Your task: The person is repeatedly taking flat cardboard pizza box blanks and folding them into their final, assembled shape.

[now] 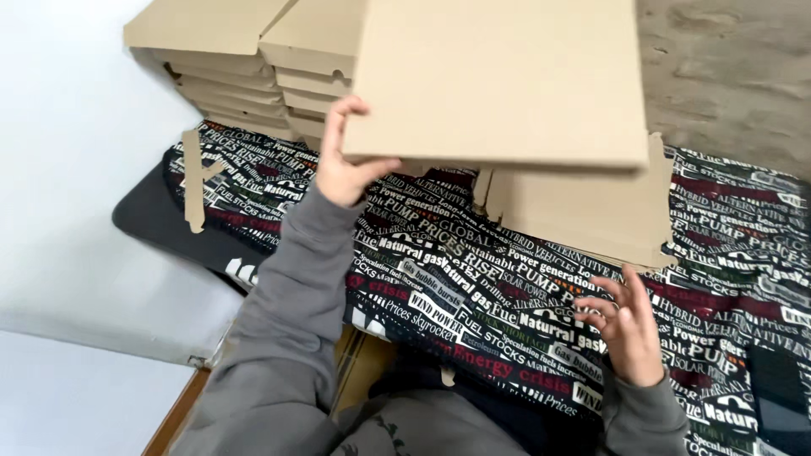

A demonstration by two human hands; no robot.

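Note:
My left hand (348, 156) grips the near left corner of a flat, folded brown cardboard box (498, 76) and holds it up above the table. My right hand (625, 325) hovers open lower right, fingers spread, holding nothing, just below a pile of flat unfolded cardboard sheets (591, 207) lying on the table. Both arms wear grey sleeves.
Two stacks of folded cardboard boxes (245, 76) stand at the back left. A thin cardboard strip (193, 181) lies at the table's left edge. The table has a black cloth (473, 270) printed with text. A dark phone-like slab (777, 393) rests at the right.

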